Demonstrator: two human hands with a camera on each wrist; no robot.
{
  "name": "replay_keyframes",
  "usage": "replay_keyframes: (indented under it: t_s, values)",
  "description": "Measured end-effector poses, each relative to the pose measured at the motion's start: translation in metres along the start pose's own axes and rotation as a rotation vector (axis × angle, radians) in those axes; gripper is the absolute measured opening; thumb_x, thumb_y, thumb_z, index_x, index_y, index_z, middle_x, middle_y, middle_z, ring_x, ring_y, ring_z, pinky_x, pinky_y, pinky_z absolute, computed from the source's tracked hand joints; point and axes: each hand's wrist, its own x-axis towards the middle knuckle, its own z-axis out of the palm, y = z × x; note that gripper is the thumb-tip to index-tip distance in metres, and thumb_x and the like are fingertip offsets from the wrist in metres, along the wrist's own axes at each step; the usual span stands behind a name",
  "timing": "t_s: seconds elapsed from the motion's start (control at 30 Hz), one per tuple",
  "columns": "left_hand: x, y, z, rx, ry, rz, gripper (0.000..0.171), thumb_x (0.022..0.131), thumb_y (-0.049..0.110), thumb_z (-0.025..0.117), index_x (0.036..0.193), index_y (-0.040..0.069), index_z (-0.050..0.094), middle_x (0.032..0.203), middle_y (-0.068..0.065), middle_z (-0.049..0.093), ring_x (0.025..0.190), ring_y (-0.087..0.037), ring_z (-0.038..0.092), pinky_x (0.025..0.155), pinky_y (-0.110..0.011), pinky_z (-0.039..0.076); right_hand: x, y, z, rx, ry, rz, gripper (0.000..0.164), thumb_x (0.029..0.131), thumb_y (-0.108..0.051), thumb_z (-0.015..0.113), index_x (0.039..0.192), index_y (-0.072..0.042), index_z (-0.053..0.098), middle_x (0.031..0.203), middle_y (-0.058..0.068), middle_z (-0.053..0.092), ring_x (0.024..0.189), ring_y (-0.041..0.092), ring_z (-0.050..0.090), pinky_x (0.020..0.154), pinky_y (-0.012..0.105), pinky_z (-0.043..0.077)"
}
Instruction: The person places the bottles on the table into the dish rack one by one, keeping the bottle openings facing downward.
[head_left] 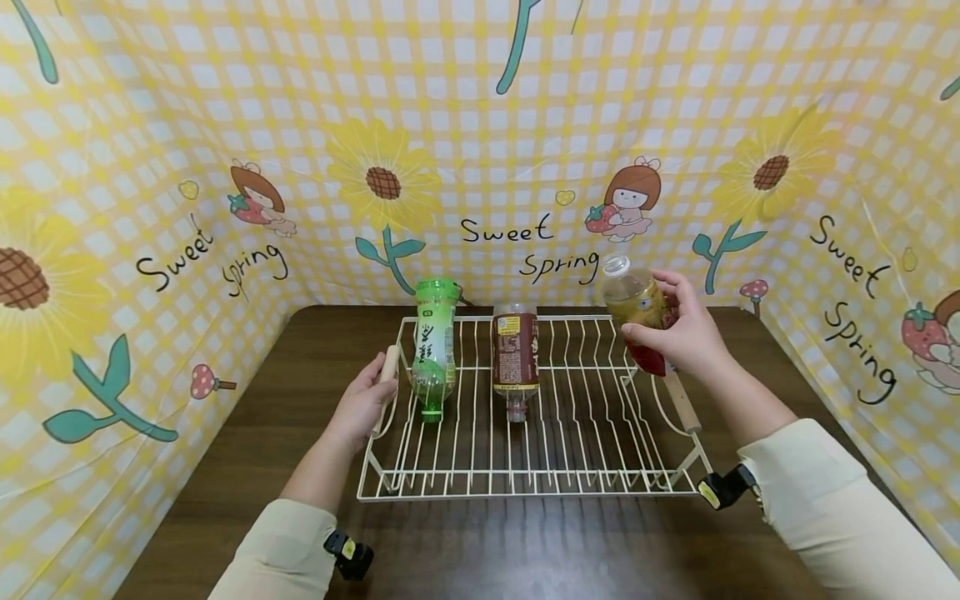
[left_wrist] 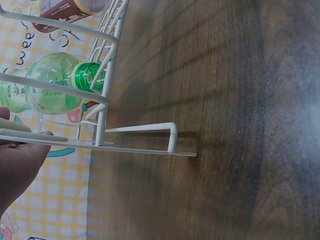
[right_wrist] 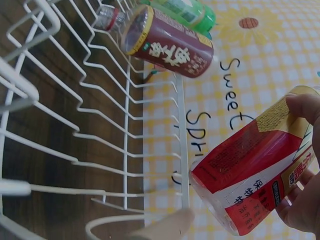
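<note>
A white wire dish rack [head_left: 525,497] stands on the table. My left hand [head_left: 360,404] grips its wooden left handle [head_left: 389,364]. Over the rack's right end, my right hand [head_left: 686,333] holds a clear plastic bottle [head_left: 633,300] with a red and gold label. Its uncapped mouth points up and away, and its base hangs apart from the wires in the right wrist view. A green-labelled bottle [head_left: 433,350] leans in the left of the rack, neck down toward me. Beside it, a brown-labelled bottle [right_wrist: 170,42] leans the same way near the middle.
The rack's right wooden handle [head_left: 681,402] is just below the held bottle. Dark wood table [head_left: 517,550] extends in front of the rack. A yellow checked cloth [head_left: 487,142] with sunflowers hangs behind and at both sides.
</note>
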Motion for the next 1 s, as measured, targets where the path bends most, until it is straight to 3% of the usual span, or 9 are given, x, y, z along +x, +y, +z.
replay_keyframes:
  t_s: [0.23,0.5,0.77,1.0]
  values:
    - [-0.001,0.0,0.0,-0.011,0.001,0.005,0.068,0.099,0.004,0.041,0.156,0.001,0.005,0.163,-0.022,0.008,0.148,-0.034,0.018,0.121,-0.043,0.023,0.0,-0.005,0.017,0.04,-0.072,0.015,0.084,0.085,-0.016,0.075,0.152,-0.012,0.024,0.151,0.02,0.039,0.118,0.035,0.048,0.093,0.043,0.045]
    - [-0.001,0.001,0.0,0.017,0.001,-0.005,0.067,0.1,0.006,0.041,0.157,0.003,0.006,0.164,-0.021,0.008,0.148,-0.034,0.017,0.122,-0.044,0.021,0.001,-0.009,0.036,-0.05,-0.117,-0.014,0.081,0.081,-0.015,0.079,0.148,-0.014,0.033,0.145,0.016,0.048,0.113,0.034,0.053,0.092,0.048,0.05]
    - [-0.005,0.005,-0.002,0.113,-0.005,0.018,0.067,0.101,0.009,0.041,0.156,0.0,0.004,0.162,-0.026,0.012,0.148,-0.039,0.019,0.123,-0.048,0.017,0.0,-0.012,0.051,-0.097,-0.148,-0.056,0.081,0.079,-0.016,0.081,0.146,-0.015,0.037,0.139,0.016,0.052,0.115,0.033,0.052,0.093,0.051,0.048]
    - [-0.009,0.023,-0.004,0.2,0.042,0.029,0.077,0.101,0.029,0.049,0.158,0.01,0.002,0.164,-0.021,0.008,0.149,-0.04,0.013,0.122,-0.054,0.017,-0.001,-0.012,0.059,-0.086,-0.181,-0.1,0.08,0.078,-0.014,0.081,0.145,-0.012,0.037,0.137,0.02,0.053,0.117,0.037,0.056,0.093,0.052,0.052]
